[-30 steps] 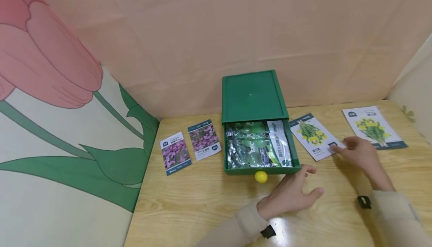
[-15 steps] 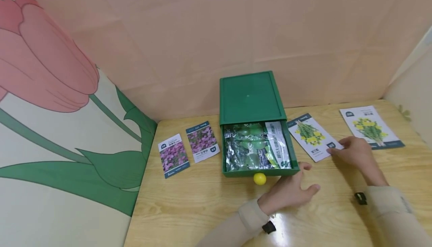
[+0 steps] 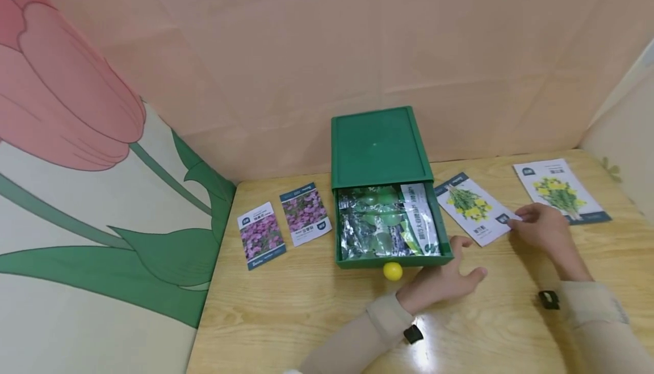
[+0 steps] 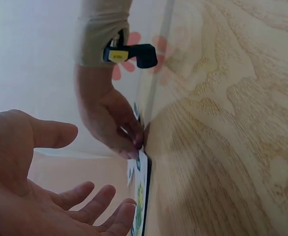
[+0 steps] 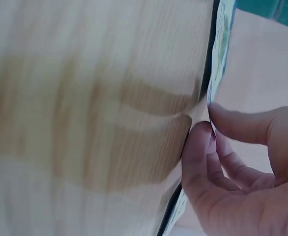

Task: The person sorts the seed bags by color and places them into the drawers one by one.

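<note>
Pale wood-grained table (image 3: pixel 286 317): lower frame.
Green plastic drawer box (image 3: pixel 378 147): centre, drawn open.
Flat white paper-like packet, yellow-flowered (image 3: pixel 472 206): right of centre; probably light, bendy; best held by its near corner.
Right hand (image 3: pixel 544 229): pinching that corner; right wrist view shows a fingertip (image 5: pixel 199 135) underneath, hidden from the head view.
Left hand (image 3: pixel 444 280): relaxed, holding nothing.

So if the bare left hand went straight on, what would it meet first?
Probably the white rectangular packet printed with yellow flowers, pinched by the right hand, though depth is unclear.

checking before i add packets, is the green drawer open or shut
Open: the green drawer juts from its box, showing packets inside.
</note>
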The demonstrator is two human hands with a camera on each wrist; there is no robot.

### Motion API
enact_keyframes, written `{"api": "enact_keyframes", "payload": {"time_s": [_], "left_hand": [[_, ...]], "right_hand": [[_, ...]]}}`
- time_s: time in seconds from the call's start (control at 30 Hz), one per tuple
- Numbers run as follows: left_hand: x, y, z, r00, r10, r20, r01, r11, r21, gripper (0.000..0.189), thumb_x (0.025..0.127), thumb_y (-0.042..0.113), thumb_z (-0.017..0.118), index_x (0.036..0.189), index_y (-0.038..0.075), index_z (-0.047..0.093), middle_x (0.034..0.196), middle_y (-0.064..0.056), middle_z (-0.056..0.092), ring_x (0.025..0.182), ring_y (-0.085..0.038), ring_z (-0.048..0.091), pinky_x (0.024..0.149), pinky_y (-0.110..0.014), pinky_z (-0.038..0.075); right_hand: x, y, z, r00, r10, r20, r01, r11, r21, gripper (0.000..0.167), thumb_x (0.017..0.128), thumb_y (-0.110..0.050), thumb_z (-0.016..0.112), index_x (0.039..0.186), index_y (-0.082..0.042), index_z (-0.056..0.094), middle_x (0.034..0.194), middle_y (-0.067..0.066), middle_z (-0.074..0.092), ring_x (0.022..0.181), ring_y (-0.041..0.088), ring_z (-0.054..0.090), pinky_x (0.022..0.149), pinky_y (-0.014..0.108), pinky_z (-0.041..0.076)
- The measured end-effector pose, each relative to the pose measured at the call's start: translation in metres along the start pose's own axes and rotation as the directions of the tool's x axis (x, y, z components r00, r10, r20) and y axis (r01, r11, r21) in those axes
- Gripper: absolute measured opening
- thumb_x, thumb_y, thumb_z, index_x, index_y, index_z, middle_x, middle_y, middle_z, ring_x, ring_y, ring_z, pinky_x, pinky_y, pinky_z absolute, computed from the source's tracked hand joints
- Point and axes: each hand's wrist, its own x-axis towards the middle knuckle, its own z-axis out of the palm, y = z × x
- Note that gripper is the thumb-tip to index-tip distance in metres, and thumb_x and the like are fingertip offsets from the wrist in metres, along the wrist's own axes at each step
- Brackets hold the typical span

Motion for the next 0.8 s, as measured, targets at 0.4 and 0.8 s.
{"api": "enact_keyframes", "payload": {"time_s": [0.4,0.8], "left_hand": [[0.016,-0.002,-0.001,0.988,-0.083,-0.134,0.108,0.976,0.189,0.054,0.102,0.053,0.063,0.144,0.02,0.056,0.154,-0.009,0.045,0.144,-0.014,0.043,0.115,-0.026,0.041],[0.016,-0.001,0.002,0.966,-0.079,-0.247,0.078,0.997,-0.014,0.058,0.102,0.044,0.067,0.15,0.016,0.053,0.147,0.005,0.058,0.135,-0.005,0.053,0.112,-0.017,0.041]], "right_hand": [[0.001,0.02,-0.007,0.995,0.022,0.097,-0.047,0.964,0.261,0.043,0.109,-0.011,0.057,0.139,0.019,0.054,0.112,0.037,0.072,0.07,0.007,0.075,0.064,0.027,0.063],[-0.002,0.026,-0.012,0.99,0.063,0.125,-0.103,0.934,0.343,0.046,0.109,-0.011,0.056,0.144,0.019,0.05,0.093,-0.006,0.073,0.074,0.006,0.075,0.07,0.03,0.065]]}}
